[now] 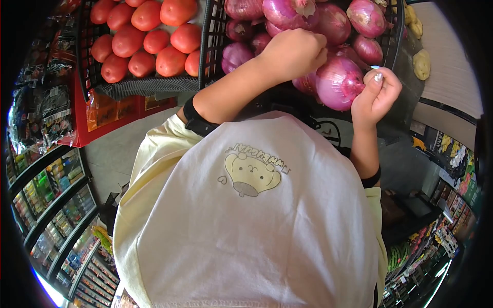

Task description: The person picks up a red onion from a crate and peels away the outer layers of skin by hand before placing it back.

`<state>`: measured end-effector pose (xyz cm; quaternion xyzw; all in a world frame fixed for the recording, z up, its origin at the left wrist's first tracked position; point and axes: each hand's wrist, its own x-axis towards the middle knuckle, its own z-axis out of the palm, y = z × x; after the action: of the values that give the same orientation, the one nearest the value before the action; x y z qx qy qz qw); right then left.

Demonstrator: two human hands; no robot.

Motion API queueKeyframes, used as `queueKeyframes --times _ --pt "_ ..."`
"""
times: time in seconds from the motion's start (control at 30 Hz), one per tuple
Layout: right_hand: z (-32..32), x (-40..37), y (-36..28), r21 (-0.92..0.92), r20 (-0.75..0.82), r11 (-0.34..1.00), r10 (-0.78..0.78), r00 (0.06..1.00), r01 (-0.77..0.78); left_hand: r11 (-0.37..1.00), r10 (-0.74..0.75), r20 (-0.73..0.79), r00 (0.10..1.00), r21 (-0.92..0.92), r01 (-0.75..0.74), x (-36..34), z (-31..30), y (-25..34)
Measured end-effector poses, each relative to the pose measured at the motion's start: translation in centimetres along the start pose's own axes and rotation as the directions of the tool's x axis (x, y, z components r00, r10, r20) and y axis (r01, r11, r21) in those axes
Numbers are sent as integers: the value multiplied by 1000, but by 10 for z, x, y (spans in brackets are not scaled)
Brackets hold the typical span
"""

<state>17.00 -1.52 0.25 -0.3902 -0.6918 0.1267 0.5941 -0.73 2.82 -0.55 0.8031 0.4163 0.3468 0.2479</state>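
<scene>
A large red onion [336,84] lies at the near edge of a black crate [208,41] filled with more red onions [334,23]. My left hand [295,54] is above the pile, back upward, its fingers curled closed. What it grips, if anything, is hidden beneath it. To the right of the large onion is my right hand [378,95], close against the onion's pointed end. Its thumb and fingers are pinched together, with pale painted nails showing. Whatever might be between those fingertips is too small to make out.
On the left, another black crate [84,56] holds red tomatoes [172,60]. Yellowish potatoes [421,64] lie at the right. My pale apron [251,241] fills the lower middle. Store shelves [51,205] stand at the left, with packaged goods [43,118] hanging above them.
</scene>
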Motion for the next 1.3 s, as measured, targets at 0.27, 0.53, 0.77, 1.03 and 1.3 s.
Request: queueKeyframes --times 0.27,0.53,0.77,1.03,1.3 --pt "-4 -4 0 -20 5 1000 -3 1000 3 916 -134 87 987 390 90 -14 -8 -19" --pt "0 -4 0 36 11 999 -12 1000 12 986 38 -42 998 164 -31 -7 -16 13" --pt "8 -5 -7 -182 26 981 -67 997 71 989 26 22 999 147 -29 -1 -6 43" --pt "12 -1 -13 -205 80 975 -64 995 80 993 119 16 993 19 -119 0 -5 33" --pt "7 -3 -9 -188 31 980 -65 997 70 999 5 52 999 -40 -3 -7 -8 23"
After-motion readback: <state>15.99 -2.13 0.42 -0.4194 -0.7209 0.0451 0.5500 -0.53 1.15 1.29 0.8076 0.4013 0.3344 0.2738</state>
